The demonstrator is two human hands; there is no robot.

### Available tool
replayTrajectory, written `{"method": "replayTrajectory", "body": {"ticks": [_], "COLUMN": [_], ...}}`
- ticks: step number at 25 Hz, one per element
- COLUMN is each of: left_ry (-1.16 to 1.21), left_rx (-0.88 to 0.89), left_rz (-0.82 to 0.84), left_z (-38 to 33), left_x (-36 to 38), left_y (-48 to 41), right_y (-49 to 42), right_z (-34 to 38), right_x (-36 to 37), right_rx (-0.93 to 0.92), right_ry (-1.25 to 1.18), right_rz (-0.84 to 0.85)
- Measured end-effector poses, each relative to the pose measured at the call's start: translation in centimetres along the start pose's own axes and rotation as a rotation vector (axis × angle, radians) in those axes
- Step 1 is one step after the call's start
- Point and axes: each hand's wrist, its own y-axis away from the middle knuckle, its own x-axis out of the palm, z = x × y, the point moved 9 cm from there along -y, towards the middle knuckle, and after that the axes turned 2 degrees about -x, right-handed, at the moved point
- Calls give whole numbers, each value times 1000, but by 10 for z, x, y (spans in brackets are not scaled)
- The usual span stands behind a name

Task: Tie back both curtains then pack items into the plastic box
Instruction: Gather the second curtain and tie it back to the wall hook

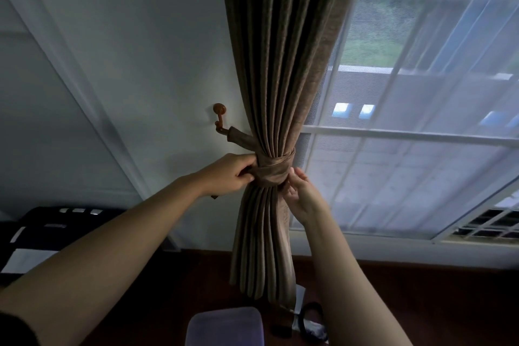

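Where the tieback [273, 173] cinches the brown curtain [280, 64], the left hand [230, 174] grips its left end, fingers [246, 176] curled; the right hand [302, 194] pinches its right edge.

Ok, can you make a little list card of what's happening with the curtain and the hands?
curtain: long brown pleated fabric curtain, gathered in the middle
tie: brown fabric tieback band wrapped round the curtain, one end on the hook
hook: small reddish-brown wall hook, left of the curtain
left hand: grips the band's left side
right hand: holds the band's right side, fingers tucked behind
window: sheer white curtain covers it
box: purple-topped plastic box below the curtain
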Motion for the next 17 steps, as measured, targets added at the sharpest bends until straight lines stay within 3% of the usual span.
{"method": "replayTrajectory", "body": {"ticks": [3,9,14,17], "left_ry": [11,4,2,3], "left_rx": [-11,-24,-18,-22], "left_rz": [0,3,4,4], "left_z": [1,1,1,3], "left_x": [0,-3,-1,-2], "left_y": [0,-1,-3,-4], "right_y": [-3,4,-4,-8], "right_z": [-30,2,-15,-24], "right_x": [-23,9,4,-5], "right_rx": [179,-48,123,111], "right_ry": [-16,205,-93,-108], "right_rz": [-149,29,-10,-100]}}
